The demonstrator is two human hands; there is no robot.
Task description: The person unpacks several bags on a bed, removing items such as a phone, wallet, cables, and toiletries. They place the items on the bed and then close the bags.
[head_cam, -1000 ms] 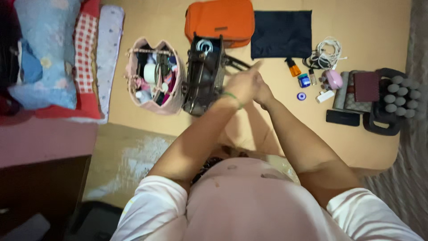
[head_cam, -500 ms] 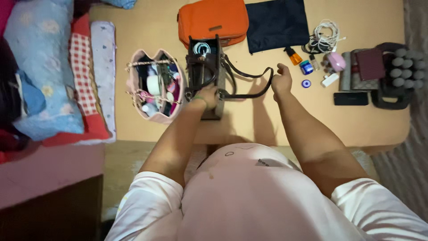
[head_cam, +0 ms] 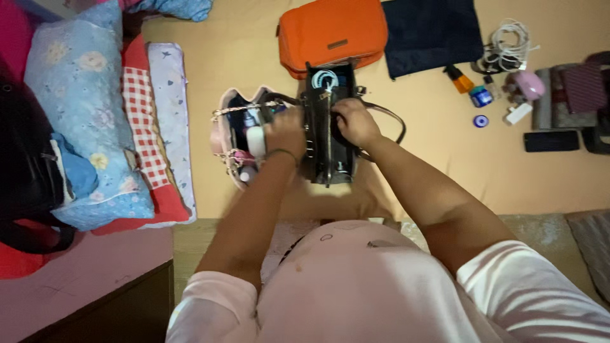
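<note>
Both hands, left hand [head_cam: 287, 130] and right hand [head_cam: 354, 122], seemingly curl loosely on the open dark handbag's [head_cam: 327, 162] rim, cables coiled inside.

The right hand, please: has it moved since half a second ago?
Yes. The right hand has come off the strap out toward the small blue jar and moved left onto the open dark handbag.

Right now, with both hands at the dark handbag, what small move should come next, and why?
Probably spread the dark handbag wider: the right hand is at its opening, the left hand at its left rim, and only a white cable coil shows inside.
</note>
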